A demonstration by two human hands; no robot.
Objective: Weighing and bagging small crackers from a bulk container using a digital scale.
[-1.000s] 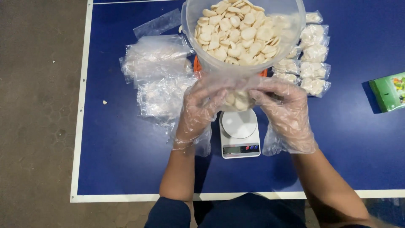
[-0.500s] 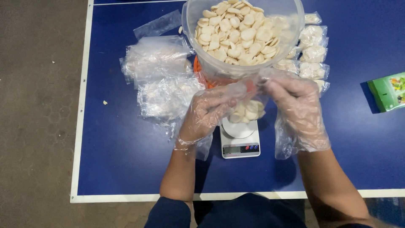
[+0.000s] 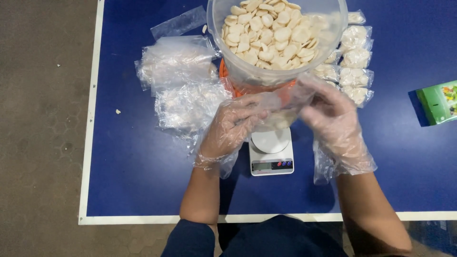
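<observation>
Holding a small clear bag point(image 3: 278, 112) of pale crackers between both gloved hands, you keep it lifted just above the white kitchen scale point(image 3: 271, 151). Your left hand point(image 3: 231, 127) pinches the bag's upper left edge with fingers curled tight on the plastic, and your right hand point(image 3: 335, 121) grips the upper right edge, its fingers spread a little over the film. Both hands wear loose see-through gloves. The bag hangs between them, just in front of the big clear tub point(image 3: 278, 40) heaped with the same pale round crackers; an orange thing shows under the tub's near side. To your left on the blue table point(image 3: 138, 171) lies a pile of empty plastic bags point(image 3: 183, 85). To the right of the tub, filled small packets point(image 3: 354, 62) lie in rows. Well apart, at the right edge, sits a green packet point(image 3: 440, 102).
</observation>
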